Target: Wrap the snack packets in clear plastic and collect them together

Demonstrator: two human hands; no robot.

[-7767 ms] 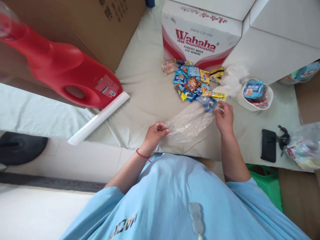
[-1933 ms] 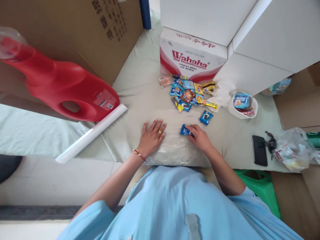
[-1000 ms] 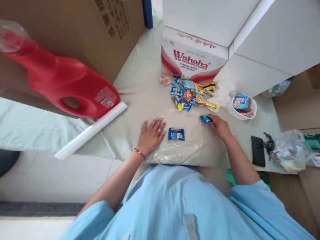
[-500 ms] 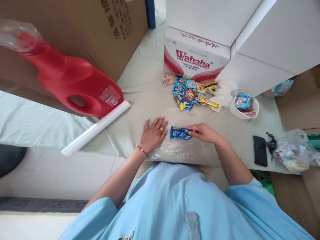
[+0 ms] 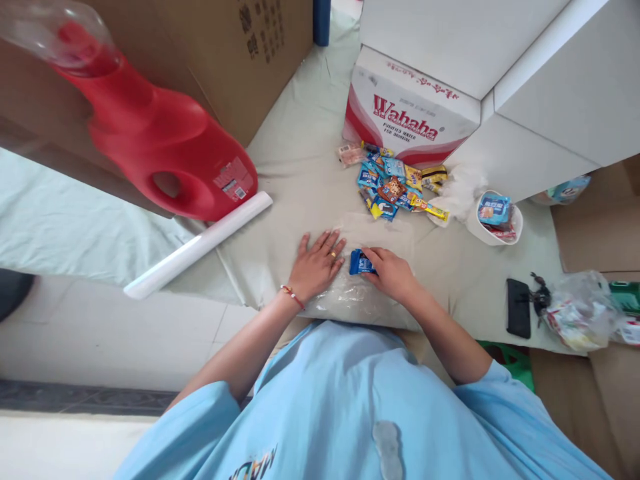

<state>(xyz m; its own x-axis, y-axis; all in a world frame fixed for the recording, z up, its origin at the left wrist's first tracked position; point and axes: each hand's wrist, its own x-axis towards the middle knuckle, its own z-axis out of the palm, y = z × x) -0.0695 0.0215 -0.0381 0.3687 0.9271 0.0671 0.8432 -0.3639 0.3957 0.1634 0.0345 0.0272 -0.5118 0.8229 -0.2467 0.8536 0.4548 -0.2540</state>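
A clear plastic bag [image 5: 370, 233] lies flat on the cloth-covered surface in front of me. My left hand [image 5: 317, 263] rests open and flat on the bag's left part. My right hand [image 5: 390, 270] lies on small blue snack packets [image 5: 361, 262] on the bag, fingers curled over them. Beyond the bag sits a pile of colourful snack packets [image 5: 395, 183] in front of a red and white Wahaha carton [image 5: 407, 113].
A big red jug [image 5: 160, 147] and a white roll [image 5: 200, 243] lie left. A white bowl [image 5: 495, 230] with packets stands right of the pile. A black phone [image 5: 517, 317], keys and a filled plastic bag [image 5: 580, 310] lie far right. Cardboard boxes stand behind.
My right hand fetched a second blue packet from near the pile and brought it onto the bag beside the first. My left hand stayed flat on the bag.
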